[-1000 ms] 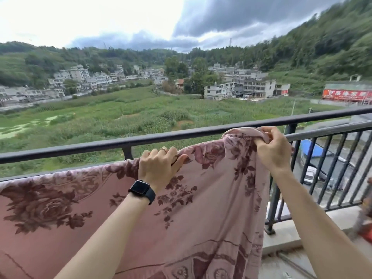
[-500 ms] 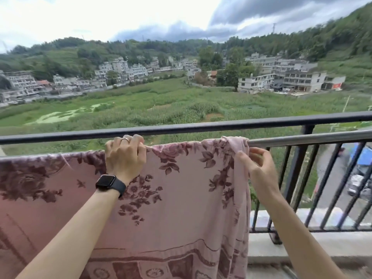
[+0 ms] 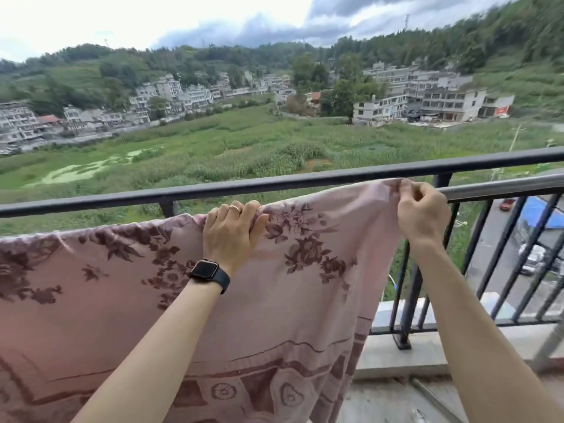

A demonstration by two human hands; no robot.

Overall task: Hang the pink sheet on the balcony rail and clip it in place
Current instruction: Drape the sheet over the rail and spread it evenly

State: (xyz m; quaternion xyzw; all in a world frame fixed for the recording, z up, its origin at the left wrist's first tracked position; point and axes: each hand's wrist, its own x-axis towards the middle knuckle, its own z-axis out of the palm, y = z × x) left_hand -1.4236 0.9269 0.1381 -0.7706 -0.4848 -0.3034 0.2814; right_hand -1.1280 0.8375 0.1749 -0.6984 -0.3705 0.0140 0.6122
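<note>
Taking the dark top rail (image 3: 305, 181) of the balcony as the landmark: to its left and below it, the pink floral sheet (image 3: 91, 300) is draped over a lower bar, its top edge running just beneath the rail and its patterned face hanging down on the near side. No clip shows anywhere, so by my reading the hanging is nearly done and the clipping has not begun.

Below the middle of the rail, the left hand (image 3: 230, 236), with a ring and a black smartwatch (image 3: 209, 271) on the wrist, lies on the sheet's top edge. Its grip is curled over the fold, fingers hooked across and thumb pressed against the cloth, probably to pin that stretch so it cannot slide along.

Further right, just under the rail, the right hand (image 3: 422, 212) holds the sheet's corner; its grip is pinched on the hem between thumb and fingertips, drawing the edge taut toward the silver inner bar (image 3: 503, 187). That pull seems meant to spread the cloth flat

Right of the hand, the black balusters (image 3: 500, 254) stand bare, with a street and parked cars below
</note>
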